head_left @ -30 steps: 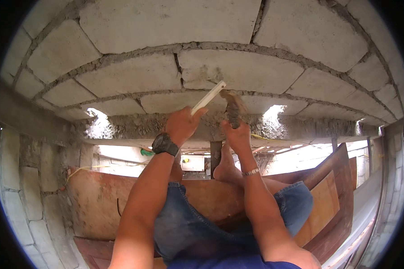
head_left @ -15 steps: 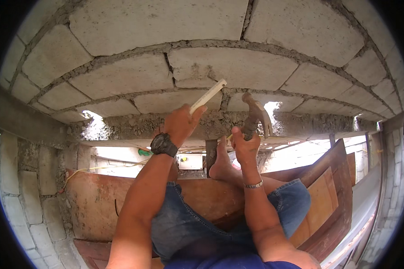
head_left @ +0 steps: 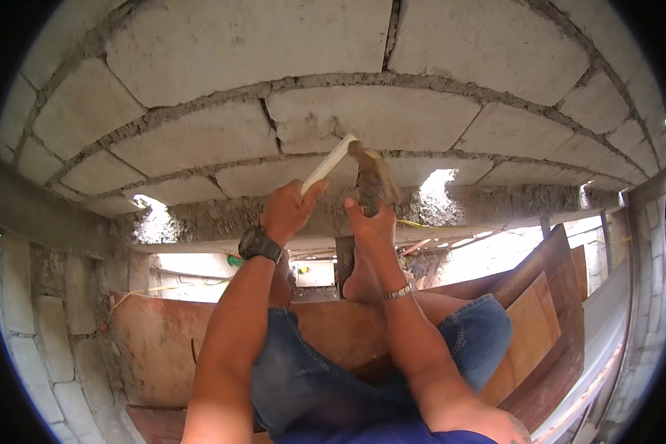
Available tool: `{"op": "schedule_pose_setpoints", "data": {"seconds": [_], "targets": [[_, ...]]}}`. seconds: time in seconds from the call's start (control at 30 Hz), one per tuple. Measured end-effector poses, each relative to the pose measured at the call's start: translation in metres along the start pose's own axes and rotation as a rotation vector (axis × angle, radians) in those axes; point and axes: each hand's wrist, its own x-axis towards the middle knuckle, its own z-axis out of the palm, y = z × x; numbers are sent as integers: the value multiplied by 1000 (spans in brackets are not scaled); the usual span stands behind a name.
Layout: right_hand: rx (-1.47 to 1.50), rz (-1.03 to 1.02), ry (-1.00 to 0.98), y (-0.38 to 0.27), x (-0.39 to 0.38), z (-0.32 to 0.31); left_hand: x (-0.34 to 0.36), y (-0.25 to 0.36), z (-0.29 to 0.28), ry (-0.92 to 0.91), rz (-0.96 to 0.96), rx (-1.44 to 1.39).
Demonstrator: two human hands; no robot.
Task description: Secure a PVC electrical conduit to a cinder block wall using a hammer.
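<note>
Your left hand (head_left: 287,209) is closed round the lower end of a pale strip (head_left: 329,164), which slants up across the block wall (head_left: 266,44) near its lower edge. Your right hand (head_left: 370,222) grips a hammer (head_left: 377,181), blurred, head by the strip's upper end; contact: can't tell. Done: blocks laid, joints mortared, though roughly. Work at the strip looks unfinished, since you have it hand-held; whether anything is fixed there, can't tell. Bright gaps (head_left: 438,198) along the wall's lower edge remain unfilled.
</note>
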Motion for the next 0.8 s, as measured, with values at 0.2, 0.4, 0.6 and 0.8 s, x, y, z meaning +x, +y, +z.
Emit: {"op": "schedule_pose_setpoints", "data": {"seconds": [0.2, 0.4, 0.6, 0.8], "targets": [[818, -153, 220, -4, -9, 10, -1, 5, -3, 3, 29, -23], [97, -91, -26, 27, -1, -31, -19, 27, 2, -39, -84, -136], [251, -16, 108, 63, -29, -34, -16, 21, 12, -55, 78, 156], [508, 50, 116, 58, -33, -33, -3, 13, 16, 59, 143, 88]]}}
